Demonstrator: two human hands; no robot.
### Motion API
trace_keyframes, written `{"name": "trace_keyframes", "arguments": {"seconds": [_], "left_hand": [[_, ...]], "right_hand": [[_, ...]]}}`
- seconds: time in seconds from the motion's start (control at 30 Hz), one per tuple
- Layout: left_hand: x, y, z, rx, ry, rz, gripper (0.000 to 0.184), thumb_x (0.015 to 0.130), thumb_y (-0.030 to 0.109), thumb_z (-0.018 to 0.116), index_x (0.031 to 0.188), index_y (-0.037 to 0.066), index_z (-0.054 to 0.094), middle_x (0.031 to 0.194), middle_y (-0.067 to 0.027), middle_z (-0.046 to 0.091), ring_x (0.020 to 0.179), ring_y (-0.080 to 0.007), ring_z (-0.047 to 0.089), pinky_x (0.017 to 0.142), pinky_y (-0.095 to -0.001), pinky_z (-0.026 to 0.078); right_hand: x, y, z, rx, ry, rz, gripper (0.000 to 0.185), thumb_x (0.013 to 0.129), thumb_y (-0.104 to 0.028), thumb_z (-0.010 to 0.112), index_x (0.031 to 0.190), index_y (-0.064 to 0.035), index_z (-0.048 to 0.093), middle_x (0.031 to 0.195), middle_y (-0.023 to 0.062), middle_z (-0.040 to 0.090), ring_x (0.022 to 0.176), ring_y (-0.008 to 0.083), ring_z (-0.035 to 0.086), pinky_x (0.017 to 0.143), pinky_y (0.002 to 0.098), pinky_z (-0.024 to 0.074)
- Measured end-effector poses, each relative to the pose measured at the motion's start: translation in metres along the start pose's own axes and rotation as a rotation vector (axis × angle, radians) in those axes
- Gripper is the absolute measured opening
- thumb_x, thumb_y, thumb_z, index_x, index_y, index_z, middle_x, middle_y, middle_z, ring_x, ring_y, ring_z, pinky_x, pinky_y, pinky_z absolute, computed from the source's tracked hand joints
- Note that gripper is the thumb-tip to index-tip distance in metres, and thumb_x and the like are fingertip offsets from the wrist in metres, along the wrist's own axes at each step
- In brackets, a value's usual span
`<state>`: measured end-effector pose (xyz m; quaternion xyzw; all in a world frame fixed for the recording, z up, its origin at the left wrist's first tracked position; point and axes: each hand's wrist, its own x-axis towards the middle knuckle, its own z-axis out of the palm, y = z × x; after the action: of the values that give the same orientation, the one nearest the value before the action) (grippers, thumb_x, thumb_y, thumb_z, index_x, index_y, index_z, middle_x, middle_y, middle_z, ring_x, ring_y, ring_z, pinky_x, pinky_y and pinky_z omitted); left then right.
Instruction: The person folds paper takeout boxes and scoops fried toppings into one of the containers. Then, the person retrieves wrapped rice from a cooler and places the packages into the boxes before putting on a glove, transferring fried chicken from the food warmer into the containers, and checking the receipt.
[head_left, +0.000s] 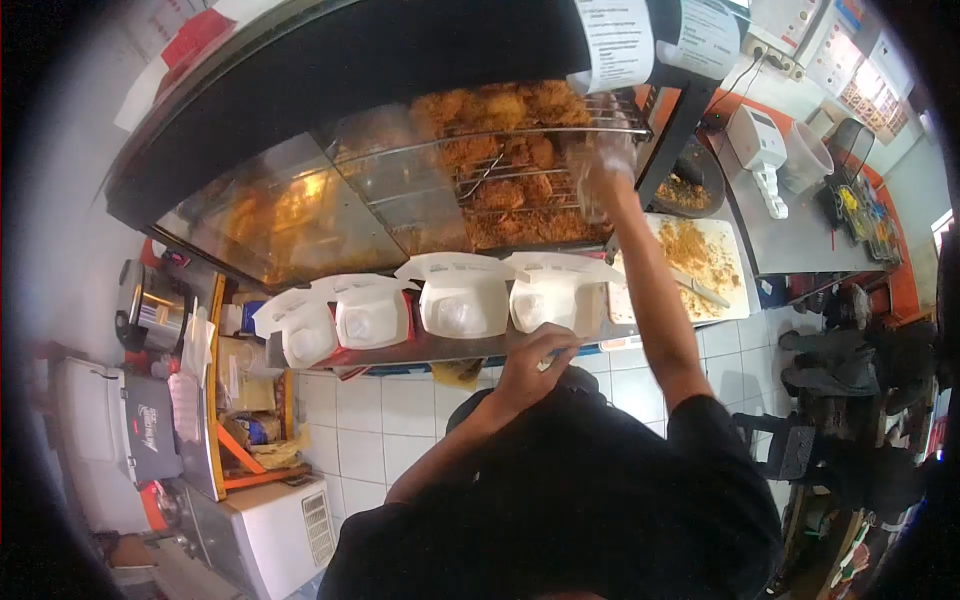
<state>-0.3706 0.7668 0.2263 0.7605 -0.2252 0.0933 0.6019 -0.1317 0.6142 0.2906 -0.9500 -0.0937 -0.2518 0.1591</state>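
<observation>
My right hand (pixel 610 160) reaches into the warming cabinet (pixel 330 60) at its right end, beside racks of browned fried chicken (pixel 510 150). Clear plastic appears to cover this hand; its fingers are blurred. My left hand (pixel 537 367) is curled with fingertips drawn together, at the front of the rightmost open paper box (pixel 590 305). Whatever it may pinch is too small to make out. Several such boxes stand in a row along the counter ledge, lids up, with a pale mound, perhaps rice, in the third from the left (pixel 458 314).
Right of the boxes lies a white cutting board (pixel 735 260) with crumbs and a knife (pixel 702 289). Behind it sits a dark bowl (pixel 700 180) of food bits. A steel side table (pixel 800 235) holds a white device (pixel 757 140). Shelving (pixel 215 420) stands left.
</observation>
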Motion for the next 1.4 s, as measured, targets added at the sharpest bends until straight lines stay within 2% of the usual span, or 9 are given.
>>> {"name": "trace_keyframes", "arguments": {"seconds": [0.17, 0.4, 0.57, 0.7, 0.73, 0.8, 1.03, 1.2, 1.4], "left_hand": [[-0.05, -0.025, -0.015, -0.005, -0.133, -0.182, 0.013, 0.085, 0.008, 0.064, 0.096, 0.0, 0.065, 0.096, -0.0125, 0.065, 0.089, -0.026, 0.064, 0.08, -0.0316, 0.049], [-0.081, -0.052, -0.033, -0.163, -0.13, -0.571, 0.015, 0.088, 0.011, 0.062, 0.099, 0.002, 0.064, 0.099, -0.01, 0.066, 0.088, -0.0171, 0.063, 0.078, -0.0286, 0.05], [-0.074, -0.109, -0.017, -0.122, -0.317, -0.581, 0.028, 0.085, 0.02, 0.066, 0.107, 0.002, 0.063, 0.103, -0.0125, 0.066, 0.092, -0.0221, 0.064, 0.082, -0.0324, 0.049], [-0.067, -0.193, 0.008, 0.12, -0.58, -0.355, 0.04, 0.082, 0.025, 0.067, 0.117, 0.005, 0.061, 0.113, -0.0179, 0.062, 0.103, -0.0298, 0.059, 0.09, -0.0369, 0.046], [-0.064, -0.205, 0.016, 0.197, -0.648, -0.262, 0.044, 0.082, 0.025, 0.067, 0.121, 0.007, 0.059, 0.117, -0.0195, 0.06, 0.107, -0.0321, 0.057, 0.093, -0.038, 0.044], [-0.046, -0.188, 0.016, -0.121, -0.652, -0.426, 0.053, 0.081, 0.028, 0.067, 0.127, 0.005, 0.054, 0.124, -0.0205, 0.057, 0.114, -0.0336, 0.054, 0.098, -0.0401, 0.041], [-0.043, -0.196, 0.027, 0.086, -0.652, -0.44, 0.064, 0.087, 0.028, 0.064, 0.142, 0.01, 0.036, 0.125, -0.0194, 0.056, 0.096, -0.0229, 0.061, 0.084, -0.0347, 0.048], [-0.046, -0.16, 0.01, 0.054, -0.651, -0.507, 0.063, 0.088, 0.033, 0.061, 0.142, 0.012, 0.037, 0.124, -0.0204, 0.057, 0.104, -0.0261, 0.059, 0.089, -0.0366, 0.046], [-0.083, -0.156, -0.005, 0.013, -0.58, -0.486, 0.055, 0.085, 0.03, 0.062, 0.129, 0.0, 0.049, 0.129, -0.0214, 0.053, 0.122, -0.0319, 0.049, 0.104, -0.0375, 0.036]], "right_hand": [[0.024, 0.039, 0.033, 0.375, -0.089, 0.013, 0.058, 0.088, -0.036, 0.055, 0.137, -0.0089, 0.037, 0.139, 0.0179, 0.038, 0.125, 0.0315, 0.041, 0.101, 0.0389, 0.0371], [-0.003, 0.082, 0.119, 2.233, -0.676, 0.178, 0.052, 0.085, -0.034, 0.059, 0.128, -0.0065, 0.049, 0.13, 0.0185, 0.05, 0.114, 0.0305, 0.054, 0.093, 0.037, 0.0453], [-0.051, -0.026, -0.026, 0.486, 0.354, 0.006, 0.044, 0.078, -0.019, 0.064, 0.12, -0.0103, 0.057, 0.103, 0.0099, 0.064, 0.092, 0.019, 0.061, 0.08, 0.0296, 0.0492], [-0.157, -0.037, -0.003, 1.491, 0.055, 0.442, 0.034, 0.082, -0.013, 0.06, 0.116, -0.0062, 0.056, 0.098, 0.0065, 0.067, 0.076, 0.0105, 0.061, 0.069, 0.0258, 0.0511], [-0.173, -0.026, 0.013, 1.136, -0.329, 0.582, 0.032, 0.083, -0.015, 0.061, 0.113, -0.006, 0.057, 0.099, 0.0066, 0.068, 0.073, 0.0111, 0.062, 0.066, 0.0262, 0.0513], [-0.21, -0.01, 0.054, 0.418, -0.21, 0.248, 0.028, 0.078, -0.02, 0.065, 0.103, -0.0082, 0.062, 0.082, 0.0076, 0.067, 0.087, 0.0262, 0.062, 0.075, 0.0368, 0.0502], [-0.15, -0.023, 0.023, 0.281, -0.447, 0.125, 0.035, 0.076, -0.019, 0.064, 0.111, -0.0118, 0.062, 0.106, 0.0129, 0.062, 0.095, 0.0293, 0.06, 0.079, 0.041, 0.0495], [-0.044, -0.078, -0.014, 0.024, 0.252, -0.198, 0.046, 0.083, -0.031, 0.061, 0.127, -0.0164, 0.053, 0.116, 0.0141, 0.058, 0.101, 0.0319, 0.057, 0.08, 0.0453, 0.0484], [0.022, -0.037, 0.042, -0.452, -0.003, -0.547, 0.054, 0.083, -0.033, 0.064, 0.13, -0.0102, 0.05, 0.126, 0.0135, 0.055, 0.107, 0.0295, 0.054, 0.092, 0.0438, 0.0422]]}}
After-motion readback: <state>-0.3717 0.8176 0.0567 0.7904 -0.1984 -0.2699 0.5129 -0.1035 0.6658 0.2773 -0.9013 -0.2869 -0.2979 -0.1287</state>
